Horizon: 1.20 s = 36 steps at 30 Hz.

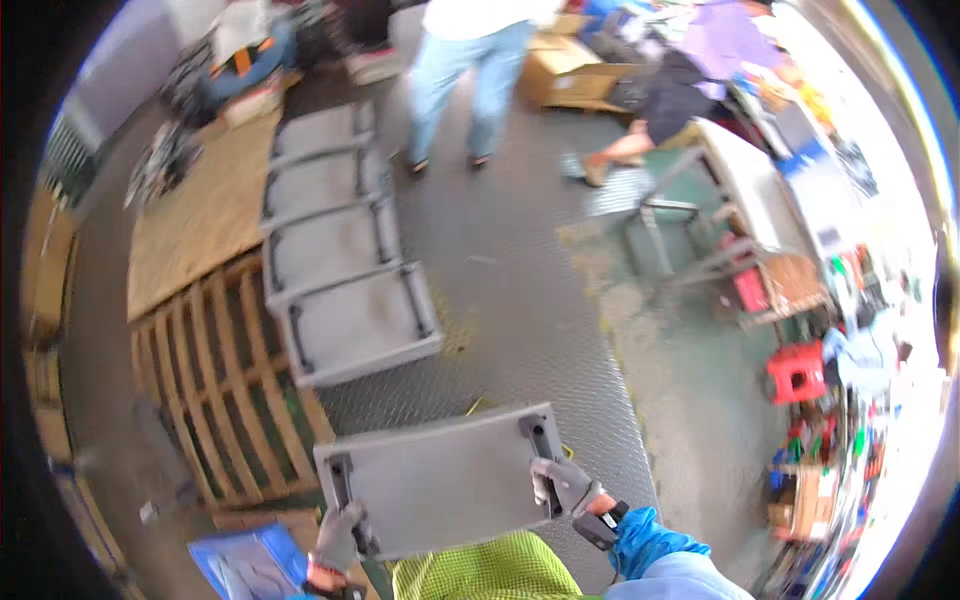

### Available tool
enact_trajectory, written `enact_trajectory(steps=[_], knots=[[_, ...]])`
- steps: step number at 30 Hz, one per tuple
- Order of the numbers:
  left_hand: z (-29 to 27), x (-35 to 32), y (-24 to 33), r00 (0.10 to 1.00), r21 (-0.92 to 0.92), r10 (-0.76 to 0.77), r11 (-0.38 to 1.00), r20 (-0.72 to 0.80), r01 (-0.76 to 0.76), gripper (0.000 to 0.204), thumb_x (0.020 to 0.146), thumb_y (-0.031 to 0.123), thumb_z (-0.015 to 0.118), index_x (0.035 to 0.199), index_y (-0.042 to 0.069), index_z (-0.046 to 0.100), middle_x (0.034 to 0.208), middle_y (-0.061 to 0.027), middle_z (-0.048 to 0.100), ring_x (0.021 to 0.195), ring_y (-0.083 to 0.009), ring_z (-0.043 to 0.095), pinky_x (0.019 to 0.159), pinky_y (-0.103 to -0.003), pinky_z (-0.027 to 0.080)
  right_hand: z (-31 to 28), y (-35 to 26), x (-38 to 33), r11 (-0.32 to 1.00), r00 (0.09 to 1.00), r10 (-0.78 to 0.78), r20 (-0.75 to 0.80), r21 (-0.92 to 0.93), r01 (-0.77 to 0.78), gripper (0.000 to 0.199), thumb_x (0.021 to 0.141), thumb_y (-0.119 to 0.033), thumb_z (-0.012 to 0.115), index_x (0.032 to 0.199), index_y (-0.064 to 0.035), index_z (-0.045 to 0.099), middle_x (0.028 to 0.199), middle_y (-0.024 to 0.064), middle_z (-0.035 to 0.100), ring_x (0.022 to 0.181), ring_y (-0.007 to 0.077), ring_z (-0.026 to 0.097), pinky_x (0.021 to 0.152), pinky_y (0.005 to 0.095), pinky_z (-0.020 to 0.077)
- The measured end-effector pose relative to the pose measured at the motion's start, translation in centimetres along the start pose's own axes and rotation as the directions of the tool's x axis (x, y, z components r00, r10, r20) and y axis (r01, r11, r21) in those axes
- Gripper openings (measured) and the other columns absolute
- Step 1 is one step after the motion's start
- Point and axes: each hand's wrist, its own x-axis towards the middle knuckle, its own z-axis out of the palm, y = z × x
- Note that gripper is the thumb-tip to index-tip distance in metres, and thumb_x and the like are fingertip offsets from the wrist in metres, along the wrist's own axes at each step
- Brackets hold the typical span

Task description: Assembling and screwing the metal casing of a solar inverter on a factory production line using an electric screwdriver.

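Note:
A grey rectangular panel with a black bar along each short side is held level in front of me. My left hand, in a grey glove, is closed around the black bar at the panel's left end. At the other end my right hand, also gloved, grips the right bar. Farther off to the left, several similar grey panels with black bars lie overlapping in a row. The floor's patterned metal plate shows beyond the held panel.
Left of the row lie a slatted wooden pallet and a plywood sheet. A person in jeans stands ahead. To the right are a metal-framed table, a red container and crowded shelves. A blue bin sits near my left arm.

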Motion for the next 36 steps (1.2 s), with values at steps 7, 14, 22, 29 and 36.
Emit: enact_trajectory(steps=[7, 14, 22, 29, 36], knots=[[9.3, -12.4, 4.3, 0.967, 0.155, -0.115, 0.985, 0.229, 0.08, 0.023, 0.09, 0.032, 0.064, 0.082, 0.015, 0.052, 0.054, 0.0044, 0.038, 0.044, -0.0117, 0.04, 0.044, -0.029, 0.034, -0.7, 0.9, -21.4, 0.93, 0.986, 0.03, -0.164, 0.365, 0.033, 0.029, 0.093, -0.033, 0.059, 0.072, -0.0152, 0.049, 0.057, -0.0024, 0.045, 0.049, 0.0111, 0.043, 0.049, 0.0274, 0.0377], [19.3, -15.6, 4.8, 0.838, 0.554, -0.298, 0.833, 0.457, -0.006, 0.023, 0.091, 0.034, 0.064, 0.082, 0.017, 0.054, 0.055, 0.0051, 0.042, 0.047, -0.0114, 0.041, 0.046, -0.027, 0.038, 1.7, 12.4, -33.7, 0.604, 0.924, -0.111, -0.365, 0.714, 0.355, 0.03, 0.092, -0.037, 0.061, 0.077, -0.0157, 0.047, 0.056, -0.0053, 0.039, 0.046, 0.009, 0.037, 0.046, 0.0259, 0.0314], [31.7, -22.1, -11.0, 0.69, 0.865, -0.551, 0.443, 0.47, -0.236, 0.022, 0.09, 0.036, 0.066, 0.083, 0.017, 0.056, 0.058, 0.0058, 0.046, 0.049, -0.0094, 0.042, 0.046, -0.024, 0.037, 1.2, 31.4, -47.6, 0.203, 0.624, -0.132, -0.77, 0.595, 0.778, 0.029, 0.09, -0.037, 0.061, 0.079, -0.0135, 0.048, 0.058, -0.0048, 0.038, 0.047, 0.0085, 0.037, 0.047, 0.0258, 0.0324], [44.5, -23.5, -32.4, 0.574, 0.843, -0.692, 0.096, 0.438, -0.529, 0.038, 0.086, 0.038, 0.07, 0.107, 0.008, 0.06, 0.084, -0.0032, 0.055, 0.064, -0.0126, 0.05, 0.056, -0.028, 0.043, -4.6, 44.8, -57.1, -0.017, 0.495, 0.094, -0.864, 0.496, 0.868, 0.029, 0.089, -0.037, 0.061, 0.077, -0.0142, 0.048, 0.058, -0.0039, 0.041, 0.047, 0.0091, 0.04, 0.046, 0.0257, 0.0349], [54.8, -39.2, -51.0, 0.438, 0.819, -0.839, 0.015, 0.322, -0.574, 0.015, 0.09, 0.027, 0.067, 0.09, 0.019, 0.054, 0.065, 0.0061, 0.046, 0.053, -0.0088, 0.044, 0.046, -0.023, 0.035, -8.3, 55.1, -69.7, -0.291, 0.361, -0.085, -0.929, 0.369, 0.883, 0.031, 0.093, -0.035, 0.052, 0.071, -0.0151, 0.043, 0.053, -0.0056, 0.032, 0.045, 0.0087, 0.031, 0.047, 0.0255, 0.0304]])
